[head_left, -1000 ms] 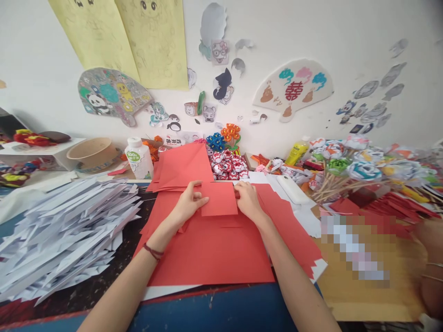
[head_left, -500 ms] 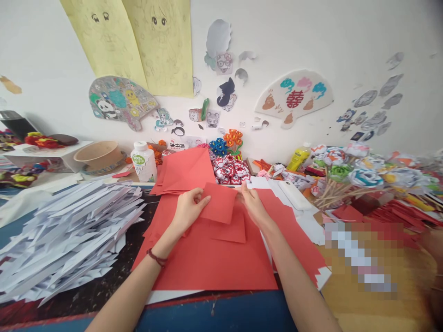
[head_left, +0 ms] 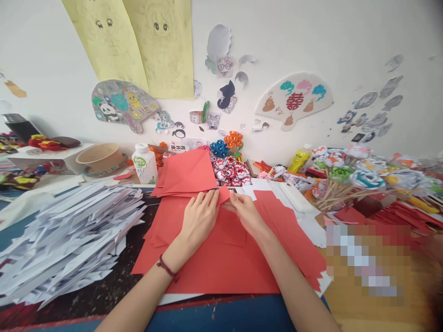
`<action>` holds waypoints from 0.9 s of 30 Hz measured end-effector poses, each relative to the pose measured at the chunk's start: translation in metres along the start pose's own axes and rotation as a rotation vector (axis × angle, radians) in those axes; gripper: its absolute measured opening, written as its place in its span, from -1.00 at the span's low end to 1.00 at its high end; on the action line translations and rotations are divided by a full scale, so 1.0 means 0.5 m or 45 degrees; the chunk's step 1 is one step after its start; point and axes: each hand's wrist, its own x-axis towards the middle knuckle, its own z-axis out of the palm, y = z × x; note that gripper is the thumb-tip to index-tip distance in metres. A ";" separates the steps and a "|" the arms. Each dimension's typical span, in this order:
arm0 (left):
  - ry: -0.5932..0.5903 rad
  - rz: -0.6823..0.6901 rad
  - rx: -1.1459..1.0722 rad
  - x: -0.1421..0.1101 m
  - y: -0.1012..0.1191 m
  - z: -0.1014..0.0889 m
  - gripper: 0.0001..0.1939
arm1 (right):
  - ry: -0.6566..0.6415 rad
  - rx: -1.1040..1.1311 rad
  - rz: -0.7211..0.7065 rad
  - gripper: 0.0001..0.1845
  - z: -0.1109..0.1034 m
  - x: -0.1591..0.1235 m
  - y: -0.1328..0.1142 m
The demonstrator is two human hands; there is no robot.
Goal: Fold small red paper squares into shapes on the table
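Note:
A small piece of red paper [head_left: 224,195] shows between my hands, only its upper corner visible. My left hand [head_left: 200,216], with a dark cord bracelet at the wrist, has its fingers bent over the paper's left side and hides much of it. On the right, the thumb and fingers of my right hand [head_left: 245,210] pinch the paper's edge. Beneath both hands lie a loose red square [head_left: 235,233] and large red sheets [head_left: 221,272]. Just behind my left hand is a stack of red paper squares [head_left: 188,170].
Folded white paper strips [head_left: 72,235] are heaped at the left. A white bottle [head_left: 144,163], red-and-white folded paper pieces [head_left: 231,171] and a yellow bottle [head_left: 299,159] stand along the wall. Paper flowers on sticks [head_left: 367,177] lie at right. A blurred hand [head_left: 432,258] shows at the right edge.
The small red square, earlier held up nearly flat, is now mostly covered by my left hand, which moved right over it. My hands are closer together.

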 end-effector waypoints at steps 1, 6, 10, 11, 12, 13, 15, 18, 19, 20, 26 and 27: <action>-0.010 -0.004 -0.024 0.001 0.004 -0.002 -0.59 | -0.010 -0.040 -0.026 -0.59 -0.001 0.000 -0.001; -0.022 -0.147 -0.351 0.008 -0.001 -0.006 -0.52 | 0.122 -0.347 -0.115 -0.59 -0.013 0.003 0.006; -0.053 -0.441 -0.824 0.013 -0.026 0.001 -0.63 | 0.017 -0.383 -0.080 -0.66 -0.016 0.003 0.002; -0.090 -0.501 -0.919 0.013 -0.032 0.003 -0.68 | 0.009 -0.368 -0.084 -0.67 -0.015 0.002 0.000; -0.129 -0.546 -1.006 0.014 -0.036 0.005 -0.73 | 0.029 -0.363 -0.089 -0.68 -0.014 0.002 -0.001; -0.161 -0.580 -1.088 0.014 -0.039 0.007 -0.75 | 0.068 -0.362 -0.085 -0.69 -0.013 0.001 -0.002; -0.181 -0.634 -1.251 0.013 -0.041 0.010 -0.74 | 0.155 -0.347 -0.048 -0.68 -0.014 0.001 -0.001; -0.211 -0.687 -1.486 0.011 -0.039 0.013 -0.70 | 0.194 -0.287 0.018 -0.67 -0.017 0.001 0.003; -0.228 -0.698 -1.554 0.011 -0.037 0.013 -0.69 | 0.191 -0.276 0.022 -0.68 -0.018 0.001 0.004; -0.243 -0.708 -1.615 0.011 -0.035 0.014 -0.68 | 0.195 -0.278 0.014 -0.70 -0.019 0.001 0.004; -0.180 -0.768 -1.620 0.011 -0.030 0.014 -0.66 | 0.263 -0.350 -0.047 -0.71 -0.016 0.001 0.002; -0.166 -0.768 -1.590 0.011 -0.030 0.014 -0.67 | 0.275 -0.348 -0.046 -0.70 -0.016 0.001 0.002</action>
